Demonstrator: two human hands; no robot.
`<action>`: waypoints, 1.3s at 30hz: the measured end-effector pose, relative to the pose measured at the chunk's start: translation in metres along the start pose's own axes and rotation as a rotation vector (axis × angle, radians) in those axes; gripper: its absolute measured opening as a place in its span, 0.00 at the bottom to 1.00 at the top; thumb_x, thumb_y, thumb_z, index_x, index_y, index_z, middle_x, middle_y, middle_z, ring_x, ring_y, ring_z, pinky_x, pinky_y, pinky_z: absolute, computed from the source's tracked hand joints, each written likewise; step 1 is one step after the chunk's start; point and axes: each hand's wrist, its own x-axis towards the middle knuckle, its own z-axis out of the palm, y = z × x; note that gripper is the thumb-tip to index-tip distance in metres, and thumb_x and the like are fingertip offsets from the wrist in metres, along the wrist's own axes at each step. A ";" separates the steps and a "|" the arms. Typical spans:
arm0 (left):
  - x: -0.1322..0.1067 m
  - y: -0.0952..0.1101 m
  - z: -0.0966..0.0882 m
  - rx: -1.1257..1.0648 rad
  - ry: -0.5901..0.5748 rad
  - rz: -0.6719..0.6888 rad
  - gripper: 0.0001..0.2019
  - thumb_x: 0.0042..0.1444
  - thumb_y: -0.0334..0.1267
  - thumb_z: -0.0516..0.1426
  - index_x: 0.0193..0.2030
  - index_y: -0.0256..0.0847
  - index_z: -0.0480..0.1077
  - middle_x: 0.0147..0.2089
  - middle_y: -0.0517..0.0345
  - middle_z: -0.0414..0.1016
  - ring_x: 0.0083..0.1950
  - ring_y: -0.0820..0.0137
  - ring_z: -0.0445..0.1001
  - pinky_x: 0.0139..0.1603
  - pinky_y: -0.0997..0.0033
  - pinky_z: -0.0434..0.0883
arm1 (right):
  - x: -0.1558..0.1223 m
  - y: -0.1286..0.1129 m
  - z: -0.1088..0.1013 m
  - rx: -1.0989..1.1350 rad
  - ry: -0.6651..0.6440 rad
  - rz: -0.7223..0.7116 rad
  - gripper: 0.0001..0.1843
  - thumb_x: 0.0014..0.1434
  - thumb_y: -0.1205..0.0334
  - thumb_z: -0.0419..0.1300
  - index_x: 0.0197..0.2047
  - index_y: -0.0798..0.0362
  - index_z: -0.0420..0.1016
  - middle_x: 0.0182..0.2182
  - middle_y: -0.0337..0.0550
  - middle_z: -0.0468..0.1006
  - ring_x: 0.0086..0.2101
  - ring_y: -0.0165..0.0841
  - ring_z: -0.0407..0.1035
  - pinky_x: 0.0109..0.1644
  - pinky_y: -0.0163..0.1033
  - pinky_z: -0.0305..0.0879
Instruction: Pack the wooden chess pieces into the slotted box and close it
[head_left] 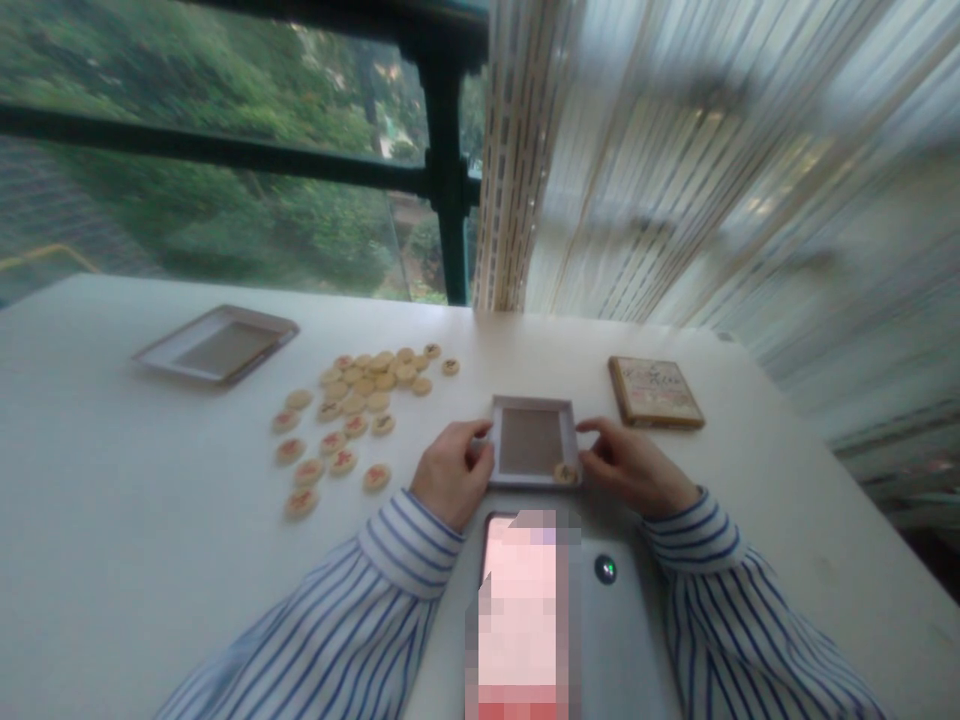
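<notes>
A small open box (531, 440) with pale walls and a grey-brown inside lies on the table between my hands. One round wooden xiangqi piece (565, 473) sits in its near right corner. My left hand (454, 473) has its fingers curled against the box's left side. On the opposite side my right hand (637, 465) is also curled, with fingertips at the right wall. Left of my left hand, many loose xiangqi pieces (364, 385) are spread out, several with red characters and some with dark ones facing up.
The box's lid or a second tray (217, 345) rests at the back left. A small square printed box (656, 392) lies to the right. Nearest me are a phone (517, 610), partly blurred out, and a grey device (619, 630). A string curtain (517, 150) hangs past the table (135, 500).
</notes>
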 end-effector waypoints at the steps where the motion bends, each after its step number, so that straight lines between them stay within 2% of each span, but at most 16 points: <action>1: 0.000 0.000 0.000 -0.001 -0.002 0.001 0.13 0.51 0.35 0.53 0.44 0.37 0.69 0.40 0.52 0.75 0.34 0.70 0.73 0.40 0.68 0.72 | 0.000 0.000 0.000 0.006 -0.005 0.000 0.19 0.54 0.62 0.52 0.49 0.55 0.65 0.24 0.38 0.74 0.23 0.28 0.66 0.26 0.31 0.55; 11: 0.000 -0.002 0.001 -0.008 0.005 0.002 0.13 0.51 0.34 0.53 0.45 0.37 0.68 0.39 0.53 0.75 0.29 0.73 0.71 0.36 0.69 0.72 | 0.001 0.001 0.004 0.052 -0.023 -0.003 0.24 0.53 0.64 0.53 0.55 0.56 0.62 0.24 0.38 0.75 0.23 0.28 0.67 0.26 0.31 0.57; 25: 0.000 -0.004 0.002 -0.030 0.013 -0.007 0.14 0.51 0.34 0.53 0.45 0.37 0.69 0.40 0.52 0.75 0.31 0.72 0.72 0.37 0.69 0.72 | 0.001 0.002 0.007 0.073 -0.019 -0.020 0.26 0.53 0.64 0.52 0.56 0.58 0.61 0.24 0.39 0.76 0.22 0.28 0.66 0.26 0.31 0.58; 29: 0.000 -0.005 0.003 -0.033 0.003 -0.010 0.14 0.50 0.33 0.53 0.45 0.36 0.68 0.40 0.52 0.75 0.29 0.73 0.72 0.37 0.68 0.72 | 0.001 0.002 0.006 0.076 -0.016 -0.016 0.26 0.53 0.63 0.53 0.56 0.57 0.61 0.25 0.40 0.76 0.22 0.28 0.67 0.26 0.31 0.57; 39: 0.000 -0.006 0.003 -0.024 0.010 -0.009 0.14 0.50 0.34 0.54 0.45 0.37 0.68 0.40 0.52 0.75 0.30 0.72 0.72 0.36 0.69 0.72 | 0.002 0.006 0.008 0.074 0.006 -0.018 0.25 0.53 0.63 0.53 0.55 0.55 0.61 0.23 0.38 0.74 0.22 0.27 0.65 0.25 0.31 0.56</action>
